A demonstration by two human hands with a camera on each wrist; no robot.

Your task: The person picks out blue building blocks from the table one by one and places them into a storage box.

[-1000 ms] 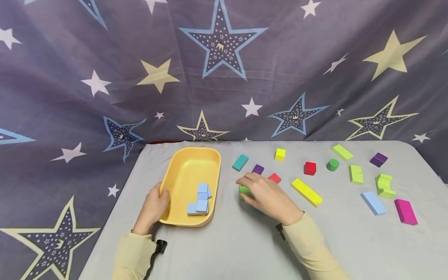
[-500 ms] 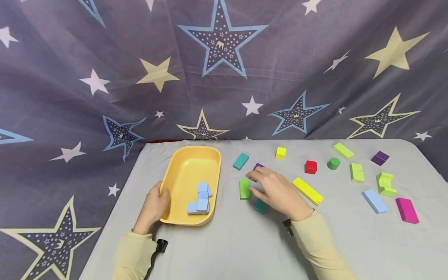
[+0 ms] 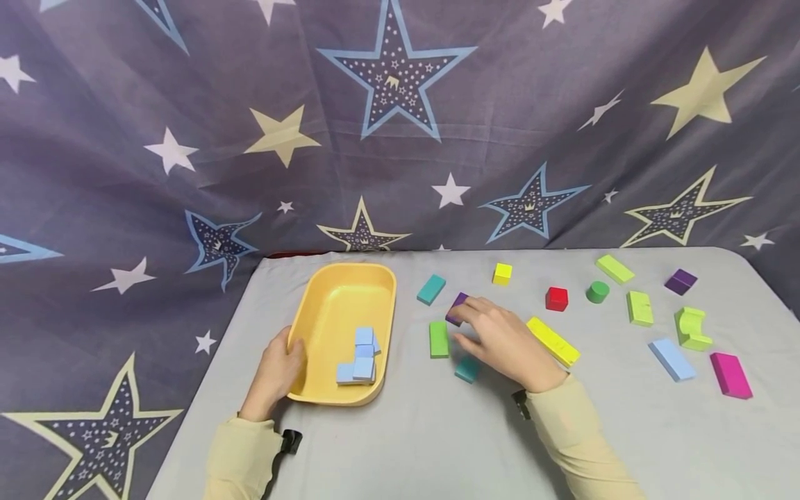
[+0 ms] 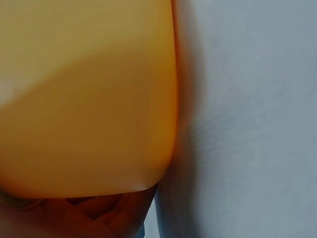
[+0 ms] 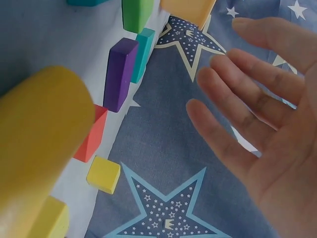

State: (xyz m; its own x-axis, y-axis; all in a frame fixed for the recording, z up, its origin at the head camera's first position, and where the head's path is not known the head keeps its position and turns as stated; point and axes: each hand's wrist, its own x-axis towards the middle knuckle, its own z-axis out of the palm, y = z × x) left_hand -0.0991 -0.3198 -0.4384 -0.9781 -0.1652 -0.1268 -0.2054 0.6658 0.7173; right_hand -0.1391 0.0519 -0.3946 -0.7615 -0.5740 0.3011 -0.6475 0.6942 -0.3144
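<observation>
My left hand grips the left wall of a yellow plastic tub, thumb over the rim. In the left wrist view the tub's wall hides most of that hand's fingers. Light blue blocks lie in the tub's near right part. My right hand hovers over the table with its fingertips beside a purple block. In the right wrist view its loosely bent fingers hold nothing. A green block and a teal block lie close by. A red block is hidden beneath the hand in the head view.
Farther back lie another teal block and a yellow cube. A long yellow block, a red cube, a green cylinder and several other blocks spread right. A star-patterned cloth hangs behind the table.
My right hand has moved right, off the green block, uncovering it and the near teal block. It now covers the red block. My left hand stays on the tub.
</observation>
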